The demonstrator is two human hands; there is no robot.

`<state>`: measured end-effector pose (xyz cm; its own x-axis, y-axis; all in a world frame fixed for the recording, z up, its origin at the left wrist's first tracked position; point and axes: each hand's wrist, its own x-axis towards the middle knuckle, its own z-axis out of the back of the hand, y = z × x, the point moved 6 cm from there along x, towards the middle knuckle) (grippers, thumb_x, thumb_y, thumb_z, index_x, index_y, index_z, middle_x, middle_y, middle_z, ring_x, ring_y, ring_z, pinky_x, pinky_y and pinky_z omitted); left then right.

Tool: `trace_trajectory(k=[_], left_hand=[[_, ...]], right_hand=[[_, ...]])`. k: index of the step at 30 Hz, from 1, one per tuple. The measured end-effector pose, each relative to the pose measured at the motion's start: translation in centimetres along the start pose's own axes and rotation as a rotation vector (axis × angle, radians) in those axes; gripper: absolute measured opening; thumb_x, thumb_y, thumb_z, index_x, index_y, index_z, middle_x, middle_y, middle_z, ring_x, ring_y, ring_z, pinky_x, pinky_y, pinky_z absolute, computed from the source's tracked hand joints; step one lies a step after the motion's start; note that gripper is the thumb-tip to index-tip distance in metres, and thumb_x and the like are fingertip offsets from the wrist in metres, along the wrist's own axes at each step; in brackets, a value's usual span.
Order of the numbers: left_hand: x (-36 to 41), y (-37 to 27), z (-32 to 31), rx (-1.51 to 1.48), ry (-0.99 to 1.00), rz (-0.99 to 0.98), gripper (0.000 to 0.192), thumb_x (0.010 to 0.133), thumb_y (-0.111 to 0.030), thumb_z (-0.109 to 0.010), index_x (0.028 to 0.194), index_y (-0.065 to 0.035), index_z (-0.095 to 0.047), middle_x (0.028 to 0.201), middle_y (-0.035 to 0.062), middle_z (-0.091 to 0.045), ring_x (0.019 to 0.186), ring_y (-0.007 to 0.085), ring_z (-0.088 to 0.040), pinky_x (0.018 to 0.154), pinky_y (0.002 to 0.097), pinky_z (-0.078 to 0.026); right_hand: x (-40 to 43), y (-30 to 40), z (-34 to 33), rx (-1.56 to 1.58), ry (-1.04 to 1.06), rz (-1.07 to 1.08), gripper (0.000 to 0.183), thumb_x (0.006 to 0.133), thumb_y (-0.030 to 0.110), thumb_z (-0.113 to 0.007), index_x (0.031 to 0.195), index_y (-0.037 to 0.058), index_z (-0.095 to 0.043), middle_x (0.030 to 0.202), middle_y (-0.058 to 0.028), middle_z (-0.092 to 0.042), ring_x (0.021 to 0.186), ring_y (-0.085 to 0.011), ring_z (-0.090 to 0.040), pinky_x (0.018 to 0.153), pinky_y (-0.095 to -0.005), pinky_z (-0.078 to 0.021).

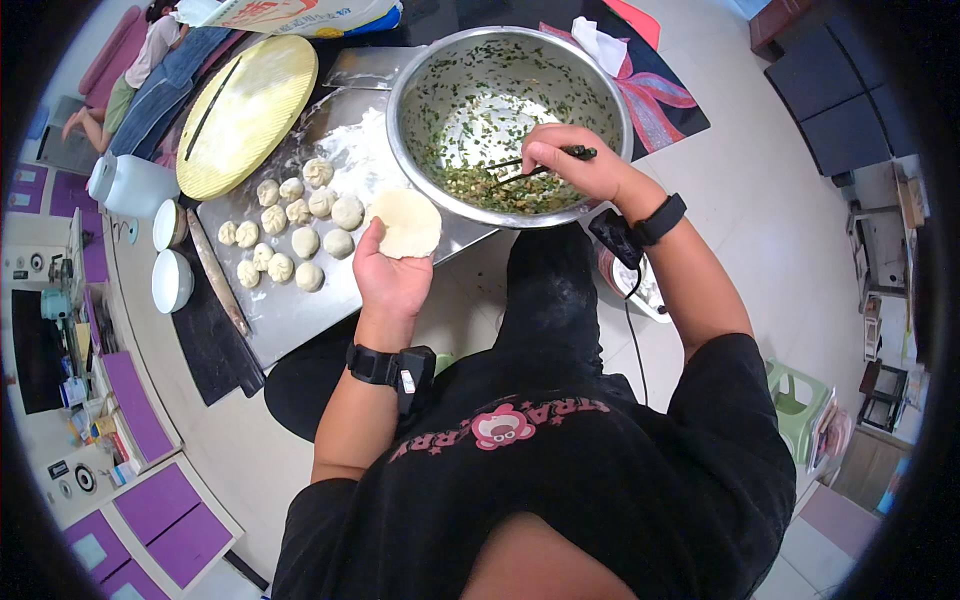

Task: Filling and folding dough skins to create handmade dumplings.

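A round, flat dough wrapper [406,223] rests on the palm and fingers of my left hand [391,277], the thumb pressed on its near edge. With my right hand [576,161] I grip dark chopsticks [525,174], whose tips reach into chopped green filling [501,192] inside a large steel bowl [399,161]. More filling clings to the bowl's wall. Left of the wrapper, on a floured metal board [345,296], lie several pleated dough pieces [274,220] and several smooth dough rounds [338,243].
A wooden rolling pin [217,274] lies along the board's left side, near two white bowls [172,281] and a plastic jug [142,185]. A yellow ribbed round tray [251,112] stands behind. A metal scraper or plate [367,67] adjoins the steel bowl. Another person [154,52] lies at far left.
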<state>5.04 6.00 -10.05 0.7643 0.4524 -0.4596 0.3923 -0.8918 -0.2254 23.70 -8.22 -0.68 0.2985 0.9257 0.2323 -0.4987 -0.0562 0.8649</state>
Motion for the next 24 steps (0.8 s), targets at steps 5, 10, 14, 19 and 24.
trace_trajectory(k=[5,10,14,19,24], left_hand=[[0.1,-0.2,-0.1,0.023,-0.004,-0.018,0.039,0.092,-0.021,-0.037,0.124,-0.0001,-0.042,0.125,0.0137,-0.050,0.117,0.0285,-0.048,0.100,0.0442,-0.037],[0.3,-0.2,-0.2,0.018,-0.011,-0.016,0.039,0.091,-0.020,-0.037,0.124,0.0004,-0.043,0.124,0.0140,-0.051,0.116,0.0290,-0.048,0.100,0.0445,-0.037],[0.3,-0.2,-0.1,0.001,-0.013,-0.012,0.038,0.091,-0.019,-0.037,0.123,0.0005,-0.043,0.124,0.0142,-0.051,0.116,0.0294,-0.048,0.100,0.0451,-0.037],[0.0,-0.1,-0.3,-0.007,-0.026,-0.013,0.038,0.091,-0.020,-0.037,0.123,0.0001,-0.043,0.124,0.0139,-0.051,0.116,0.0292,-0.048,0.100,0.0455,-0.037],[-0.4,-0.3,-0.4,-0.007,-0.033,-0.024,0.039,0.091,-0.020,-0.037,0.123,-0.0004,-0.044,0.124,0.0136,-0.051,0.117,0.0287,-0.048,0.100,0.0452,-0.037]], right_hand=[[0.5,-1.6,-0.2,0.126,0.011,-0.112,0.036,0.094,0.031,-0.042,0.079,0.0025,-0.059,0.079,-0.0034,-0.056,0.079,-0.0137,-0.050,0.075,-0.0271,-0.0400],[0.4,-4.2,0.2,0.302,-0.073,-0.194,0.035,0.095,0.034,-0.041,0.081,0.0056,-0.056,0.078,-0.0018,-0.056,0.076,-0.0112,-0.051,0.070,-0.0248,-0.0405],[0.5,-4.7,0.1,0.501,-0.131,-0.251,0.029,0.094,0.034,-0.042,0.087,0.0083,-0.053,0.078,-0.0023,-0.056,0.075,-0.0106,-0.052,0.065,-0.0235,-0.0403],[0.4,-5.6,0.6,0.654,-0.222,-0.266,0.028,0.096,0.032,-0.039,0.091,0.0081,-0.052,0.076,-0.0048,-0.058,0.071,-0.0125,-0.052,0.062,-0.0243,-0.0408],[0.1,-6.7,1.2,0.829,-0.314,-0.259,0.025,0.096,0.031,-0.040,0.096,0.0081,-0.049,0.077,-0.0076,-0.058,0.069,-0.0140,-0.052,0.060,-0.0244,-0.0404]])
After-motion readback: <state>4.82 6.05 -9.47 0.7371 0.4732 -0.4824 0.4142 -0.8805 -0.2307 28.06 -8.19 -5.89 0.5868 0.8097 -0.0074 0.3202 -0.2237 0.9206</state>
